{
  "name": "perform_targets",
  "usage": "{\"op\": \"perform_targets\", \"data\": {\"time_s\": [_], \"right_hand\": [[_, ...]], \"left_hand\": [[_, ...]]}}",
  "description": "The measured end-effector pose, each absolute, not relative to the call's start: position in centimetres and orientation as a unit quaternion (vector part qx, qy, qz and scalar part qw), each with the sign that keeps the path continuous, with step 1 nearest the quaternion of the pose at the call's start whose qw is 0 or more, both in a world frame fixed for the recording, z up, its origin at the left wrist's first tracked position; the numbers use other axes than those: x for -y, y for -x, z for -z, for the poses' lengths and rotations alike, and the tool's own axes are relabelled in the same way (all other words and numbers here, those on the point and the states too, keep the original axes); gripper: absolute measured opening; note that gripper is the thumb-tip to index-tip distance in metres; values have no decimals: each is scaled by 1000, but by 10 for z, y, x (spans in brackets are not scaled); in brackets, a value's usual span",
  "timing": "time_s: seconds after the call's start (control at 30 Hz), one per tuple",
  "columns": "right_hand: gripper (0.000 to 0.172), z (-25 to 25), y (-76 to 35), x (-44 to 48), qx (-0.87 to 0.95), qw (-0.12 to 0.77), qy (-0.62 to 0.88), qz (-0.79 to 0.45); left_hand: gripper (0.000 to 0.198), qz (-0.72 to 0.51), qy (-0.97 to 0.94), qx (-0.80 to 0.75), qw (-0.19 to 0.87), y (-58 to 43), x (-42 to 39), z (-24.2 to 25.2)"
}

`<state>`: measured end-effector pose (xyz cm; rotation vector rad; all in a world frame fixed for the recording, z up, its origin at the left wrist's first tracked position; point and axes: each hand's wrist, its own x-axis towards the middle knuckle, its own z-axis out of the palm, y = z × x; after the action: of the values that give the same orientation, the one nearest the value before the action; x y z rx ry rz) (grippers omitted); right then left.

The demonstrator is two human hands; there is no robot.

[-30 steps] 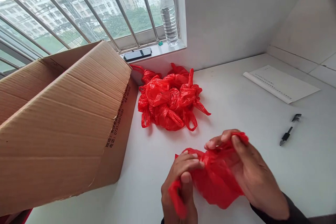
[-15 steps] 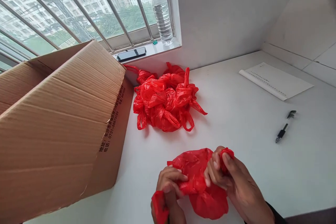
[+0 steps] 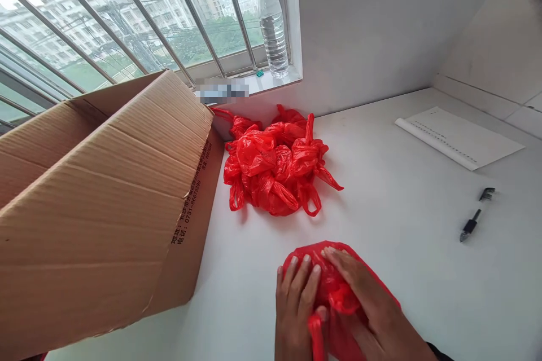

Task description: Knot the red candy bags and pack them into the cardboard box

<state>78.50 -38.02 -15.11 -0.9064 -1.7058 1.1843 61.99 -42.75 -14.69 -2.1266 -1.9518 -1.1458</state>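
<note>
A red plastic bag (image 3: 332, 277) lies on the white table close to me, its knotted middle between my two hands. My left hand (image 3: 296, 304) rests on the bag's left side, fingers stretched flat over it. One bag handle (image 3: 315, 333) sticks up beside that thumb. From the right, my right hand (image 3: 376, 307) presses down on the bag with its fingers extended, their tips near the top edge. What is inside the bag cannot be seen. Farther back, a heap of tied red plastic bags (image 3: 275, 166) sits against the wall.
A large open cardboard box (image 3: 105, 225) stands at left. On the windowsill are a water bottle (image 3: 273, 31) and a blurred-out object (image 3: 222, 90). At right on the table (image 3: 406, 220) lie a paper pad (image 3: 466, 135), a black pen (image 3: 470, 225) and its cap (image 3: 488, 193).
Both hands have gone from gripping the bag's twisted ends to lying on top of it with fingers straightened. The view has shifted slightly, and the heap looks the same.
</note>
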Motion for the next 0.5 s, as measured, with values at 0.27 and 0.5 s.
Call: {"op": "perform_targets", "data": {"time_s": [0.27,0.5], "right_hand": [[46,151,-790,369,626,413,361,-554],[41,117,-806,363,331,462,397,-721]], "left_hand": [[45,371,640,669,-70,-629,433,129],[40,527,430,720,-140,-632,433,88]]}}
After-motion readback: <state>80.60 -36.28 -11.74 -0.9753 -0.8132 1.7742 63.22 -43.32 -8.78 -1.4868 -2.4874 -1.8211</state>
